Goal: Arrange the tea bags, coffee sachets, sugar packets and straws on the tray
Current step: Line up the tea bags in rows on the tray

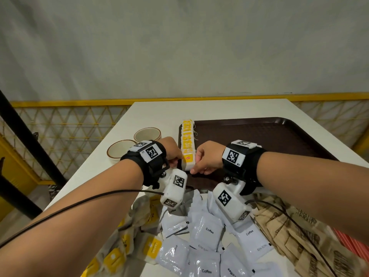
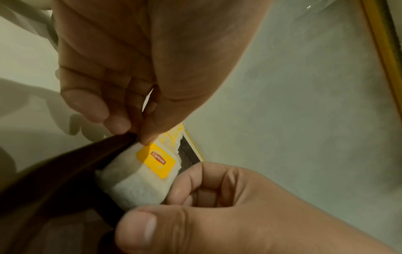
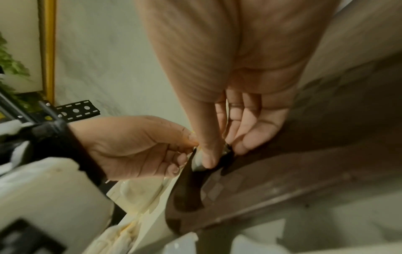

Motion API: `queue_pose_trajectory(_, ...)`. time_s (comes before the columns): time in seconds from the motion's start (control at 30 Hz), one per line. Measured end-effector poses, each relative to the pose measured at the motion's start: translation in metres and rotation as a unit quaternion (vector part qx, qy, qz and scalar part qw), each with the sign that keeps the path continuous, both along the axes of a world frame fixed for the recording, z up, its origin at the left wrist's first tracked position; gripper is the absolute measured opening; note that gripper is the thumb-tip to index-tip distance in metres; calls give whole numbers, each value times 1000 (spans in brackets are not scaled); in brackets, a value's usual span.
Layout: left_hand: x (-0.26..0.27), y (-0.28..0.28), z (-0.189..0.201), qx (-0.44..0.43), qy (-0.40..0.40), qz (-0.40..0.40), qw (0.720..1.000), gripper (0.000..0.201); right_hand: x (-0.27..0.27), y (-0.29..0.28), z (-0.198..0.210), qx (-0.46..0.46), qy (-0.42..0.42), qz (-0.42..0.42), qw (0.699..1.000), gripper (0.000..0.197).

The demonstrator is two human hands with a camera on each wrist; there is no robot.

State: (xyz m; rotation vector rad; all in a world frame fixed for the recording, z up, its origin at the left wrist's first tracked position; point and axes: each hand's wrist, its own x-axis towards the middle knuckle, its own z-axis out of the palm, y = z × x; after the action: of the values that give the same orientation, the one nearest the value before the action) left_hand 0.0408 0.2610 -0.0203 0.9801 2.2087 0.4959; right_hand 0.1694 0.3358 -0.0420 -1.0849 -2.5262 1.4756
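Head view: my left hand [image 1: 173, 151] and right hand [image 1: 206, 157] meet at centre frame over the near end of a row of tea bags [image 1: 187, 140], which runs along the left edge of the brown tray [image 1: 259, 136] on the white bench [image 1: 151, 114]. Both grips pinch the nearest tea bag [image 1: 188, 159] from either side, fingers curled. Two beige cups [image 1: 119, 147] sit left of the tray. Bottom of frame: loose tea bags w/ yellow tags [image 1: 131, 236] lower left, white coffee sachets [image 1: 207, 230] centre, brown sugar packets [image 1: 289, 232] lower right; red-striped bit at the far right edge, can't tell what it is.

Left wrist view: left hand [image 2: 141, 77] fills the upper frame, thumb tip on the bag's top corner by the tray rim [image 2: 71, 165]. The bag [image 2: 141, 177] is centre, yellow tag w/ red logo facing up. Right hand [image 2: 228, 206] lower right, curled against the bag's side.

Right wrist view: right hand [image 3: 228, 86] comes down from the top, thumb pressing the bag's white edge [image 3: 197, 163] at centre. Left hand [image 3: 139, 147] centre left, fingertips at the same spot. Tray [image 3: 282, 180] spreads right.
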Motion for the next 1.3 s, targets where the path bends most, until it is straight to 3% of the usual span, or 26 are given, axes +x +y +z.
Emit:
queue_pose_trajectory(0.2,-7,-4,-3,26,-13,6,1000,24,0,1,5,15,-35,15,999,28)
queue_pose_trajectory(0.4,-9,-10,5,63,-33,16,997,1,5,5,15,-51,63,-52,995,17)
queue_pose_trajectory(0.53,-3,-5,4,76,-49,24,996,8,1,0,8,-85,78,-66,991,18)
queue_pose_trajectory(0.73,-1,0,2,109,-46,38,992,15,-6,11,2,-41,95,-145,984,16)
queue_pose_trajectory(0.9,-2,5,5,137,-44,65,987,7,-14,7,0,-67,116,-165,977,23)
queue_pose_trajectory(1.0,-3,9,5,144,-39,68,986,19,-22,11,2,-55,123,-207,969,24)
queue_pose_trajectory(1.17,-2,9,8,134,-55,55,988,19,-38,33,-22,-20,83,-156,984,34)
queue_pose_trajectory(1.23,-4,6,9,132,-58,47,988,20,-29,19,-8,-18,86,-165,982,20)
queue_pose_trajectory(1.3,-6,2,11,130,-57,38,989,22,-16,8,8,-27,88,-180,979,23)
